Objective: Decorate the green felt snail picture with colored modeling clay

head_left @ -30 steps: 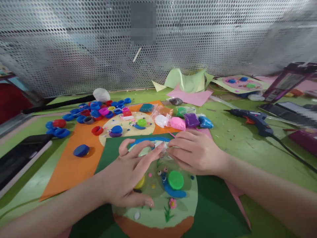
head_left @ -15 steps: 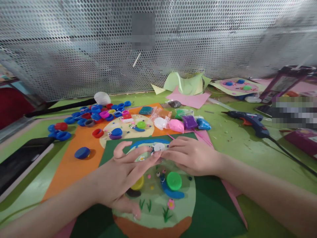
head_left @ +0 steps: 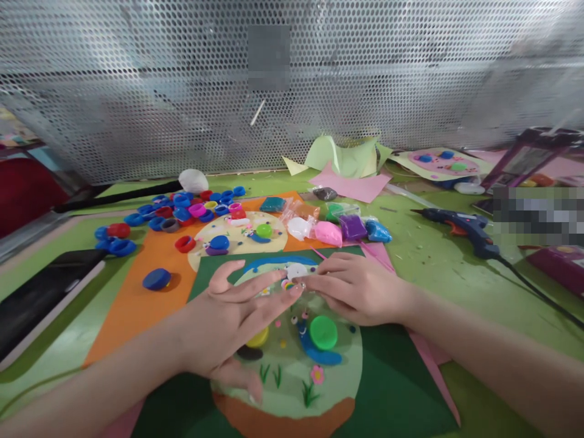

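Note:
A dark green sheet carries a pale green round picture with clay decorations. On it sit a blue clay snail body with a green bottle cap as its shell, and a yellow cap partly under my left hand. My left hand is open, its fingers spread, the fingertips at a small multicoloured piece by a white cap. My right hand has its fingers bent together, fingertips beside the white cap; whatever they hold is hidden.
Behind the sheet lie a cream clay picture, a pile of bottle caps and bagged clay, including a purple pack. A glue gun with its cord lies right, a phone left. A perforated metal panel stands behind.
The view has shifted slightly. My left fingertips have moved a little away from the white cap, showing the multicoloured piece. My right hand has stayed almost in place.

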